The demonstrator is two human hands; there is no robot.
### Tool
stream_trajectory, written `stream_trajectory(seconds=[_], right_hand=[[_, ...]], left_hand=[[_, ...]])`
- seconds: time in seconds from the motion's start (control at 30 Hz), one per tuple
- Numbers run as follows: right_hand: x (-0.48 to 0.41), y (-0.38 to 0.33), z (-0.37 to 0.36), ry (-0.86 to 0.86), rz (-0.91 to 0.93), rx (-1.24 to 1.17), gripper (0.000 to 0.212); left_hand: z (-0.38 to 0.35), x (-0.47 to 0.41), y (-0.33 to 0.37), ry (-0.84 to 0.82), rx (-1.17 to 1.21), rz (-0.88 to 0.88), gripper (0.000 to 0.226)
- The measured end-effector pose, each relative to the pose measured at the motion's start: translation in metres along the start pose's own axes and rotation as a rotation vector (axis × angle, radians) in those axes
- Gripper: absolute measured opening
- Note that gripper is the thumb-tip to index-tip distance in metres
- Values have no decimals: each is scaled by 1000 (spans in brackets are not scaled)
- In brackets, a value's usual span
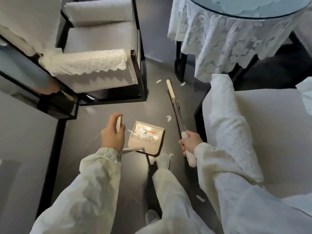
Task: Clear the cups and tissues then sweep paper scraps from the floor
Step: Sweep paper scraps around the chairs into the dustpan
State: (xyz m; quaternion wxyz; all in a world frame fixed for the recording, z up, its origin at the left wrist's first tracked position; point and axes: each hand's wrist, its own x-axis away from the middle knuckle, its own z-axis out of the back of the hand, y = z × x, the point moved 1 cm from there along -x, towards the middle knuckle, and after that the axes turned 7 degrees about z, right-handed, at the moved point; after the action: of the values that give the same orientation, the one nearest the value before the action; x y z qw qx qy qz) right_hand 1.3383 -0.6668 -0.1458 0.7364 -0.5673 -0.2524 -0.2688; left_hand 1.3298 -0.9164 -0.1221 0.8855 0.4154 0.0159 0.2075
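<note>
Dark floor lies between white armchairs and a lace-draped bench. Short strokes of the broom should draw litter toward the dustpan, its lip kept flat down. The right hand wraps the broom's shaft; the left hand curls round the dustpan's upright handle. Loose paper scraps lie just beyond the pan, with more inside it.

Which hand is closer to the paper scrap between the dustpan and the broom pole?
Right. The right hand grips the broom just right of the scrap; the left hand holds the dustpan handle, with the pan between it and the scrap.
</note>
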Motion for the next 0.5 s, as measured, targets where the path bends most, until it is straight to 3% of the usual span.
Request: stream_trajectory(seconds=[0.27,0.5], right_hand=[[-157,-83,34,145,-55,33,41],[-266,-139,71,21,-43,299,45]], left_hand=[[-55,-130,37,-65,-14,31,32],[-81,-205,65,-125,-69,21,28]])
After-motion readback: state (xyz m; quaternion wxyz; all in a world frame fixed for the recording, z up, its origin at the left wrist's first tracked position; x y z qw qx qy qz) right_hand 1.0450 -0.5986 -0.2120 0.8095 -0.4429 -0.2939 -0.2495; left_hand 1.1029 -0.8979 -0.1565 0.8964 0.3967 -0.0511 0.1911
